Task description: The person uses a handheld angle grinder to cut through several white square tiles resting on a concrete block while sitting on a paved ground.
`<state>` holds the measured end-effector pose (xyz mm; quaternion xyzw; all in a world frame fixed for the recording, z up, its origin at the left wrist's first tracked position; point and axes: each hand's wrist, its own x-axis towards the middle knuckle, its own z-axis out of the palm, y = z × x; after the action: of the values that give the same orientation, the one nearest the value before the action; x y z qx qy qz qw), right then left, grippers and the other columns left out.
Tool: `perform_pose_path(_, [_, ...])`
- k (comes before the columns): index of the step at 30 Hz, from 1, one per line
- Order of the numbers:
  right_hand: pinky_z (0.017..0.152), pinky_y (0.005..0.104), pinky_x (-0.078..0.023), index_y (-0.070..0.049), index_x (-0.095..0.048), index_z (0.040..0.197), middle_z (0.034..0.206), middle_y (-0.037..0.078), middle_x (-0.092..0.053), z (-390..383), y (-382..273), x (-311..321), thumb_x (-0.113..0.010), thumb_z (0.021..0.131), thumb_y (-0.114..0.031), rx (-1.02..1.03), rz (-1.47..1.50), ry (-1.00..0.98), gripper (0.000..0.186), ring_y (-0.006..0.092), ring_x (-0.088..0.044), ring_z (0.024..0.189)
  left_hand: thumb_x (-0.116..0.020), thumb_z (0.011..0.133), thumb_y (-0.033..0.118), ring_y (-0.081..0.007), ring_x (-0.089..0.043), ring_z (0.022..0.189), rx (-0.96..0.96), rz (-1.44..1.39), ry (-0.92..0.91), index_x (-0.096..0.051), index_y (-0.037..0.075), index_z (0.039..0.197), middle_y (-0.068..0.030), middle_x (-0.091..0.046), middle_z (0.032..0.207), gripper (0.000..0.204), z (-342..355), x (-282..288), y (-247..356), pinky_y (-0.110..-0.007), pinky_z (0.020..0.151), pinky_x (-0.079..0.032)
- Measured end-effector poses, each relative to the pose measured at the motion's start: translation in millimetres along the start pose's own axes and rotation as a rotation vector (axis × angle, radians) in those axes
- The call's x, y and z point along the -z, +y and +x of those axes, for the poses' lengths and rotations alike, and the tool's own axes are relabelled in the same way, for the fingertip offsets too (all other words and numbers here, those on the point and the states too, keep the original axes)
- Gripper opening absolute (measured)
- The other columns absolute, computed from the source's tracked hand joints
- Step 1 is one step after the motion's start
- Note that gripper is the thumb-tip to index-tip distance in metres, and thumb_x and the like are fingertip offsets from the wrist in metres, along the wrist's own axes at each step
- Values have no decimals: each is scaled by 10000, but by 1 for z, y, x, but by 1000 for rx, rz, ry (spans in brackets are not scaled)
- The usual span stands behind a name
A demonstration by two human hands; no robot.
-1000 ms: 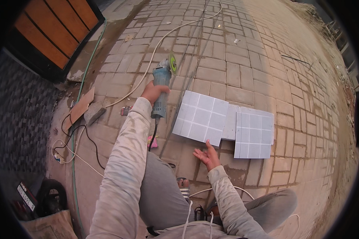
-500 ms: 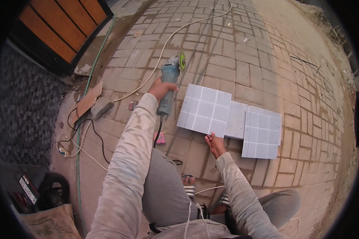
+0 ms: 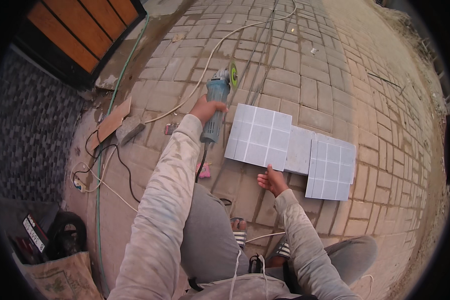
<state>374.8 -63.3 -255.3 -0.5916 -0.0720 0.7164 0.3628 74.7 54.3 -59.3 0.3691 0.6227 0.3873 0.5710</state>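
Note:
My left hand (image 3: pixel 207 109) is wrapped round the body of a blue-green angle grinder (image 3: pixel 216 112), held up over the paving. Its green disc (image 3: pixel 233 75) points away from me, and whether it spins I cannot tell. Right of it, a grey tile with a white grid (image 3: pixel 261 134) rests on a pale slab (image 3: pixel 299 150). My right hand (image 3: pixel 273 181) is at the tile's near edge, thumb up against it and fingers loosely apart below. A second grey gridded tile (image 3: pixel 329 170) lies at the slab's right end.
Thin rods (image 3: pixel 257 65) stretch away beyond the first tile. A pale cable (image 3: pixel 205 75) curves over the brick paving. To the left are a stone block (image 3: pixel 130 131), a brown board (image 3: pixel 110 125), a green hose (image 3: pixel 116 90) and tangled cords. A pink tape measure (image 3: pixel 203 170) lies near my left knee.
The right hand's fingers have loosened and spread apart below the tile edge. The grinder has tilted slightly, showing more of its disc face. The whole view has shifted a little.

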Motion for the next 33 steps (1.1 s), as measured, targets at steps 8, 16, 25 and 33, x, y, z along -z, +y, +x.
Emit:
perform_pose_path(8, [1008, 667, -430, 20, -445, 1455, 1503, 380, -429, -33, -74, -21, -818, 671, -732, 654, -1541, 240, 1149, 526, -457, 1371, -739, 721, 41, -269, -666, 591, 46, -32, 12, -600, -2, 993, -119, -662, 827, 308, 6, -6, -10, -423, 576, -567])
perform_pose_path(16, [1146, 806, -55, -160, -340, 1616, 1680, 247, -211, -4, -31, -32, -717, 689, -797, 1298, -1870, -148, 1186, 458, -101, 1574, -753, 742, 62, -276, -682, 657, 48, 113, 22, -520, 19, 1125, -124, -628, 895, 451, 27, 14, -27, -421, 607, -593])
perform_pose_path(25, [1139, 802, -93, -142, -388, 1594, 1677, 221, -247, 24, -40, 1, -648, 785, -774, 1274, -1872, -52, 1059, 427, -148, 1574, -755, 745, 75, -274, -684, 696, 69, 65, -38, -512, 10, 1126, -131, -625, 904, 456, 18, 11, -23, -423, 631, -606])
perform_pose_path(33, [1124, 819, -84, -123, -381, 1596, 1692, 199, -231, 27, -45, 0, -612, 819, -764, 1290, -1872, -61, 1033, 475, -123, 1566, -751, 746, 85, -281, -683, 657, 22, 60, -2, -520, 10, 1106, -128, -635, 886, 435, 12, 2, -15, -427, 621, -600])
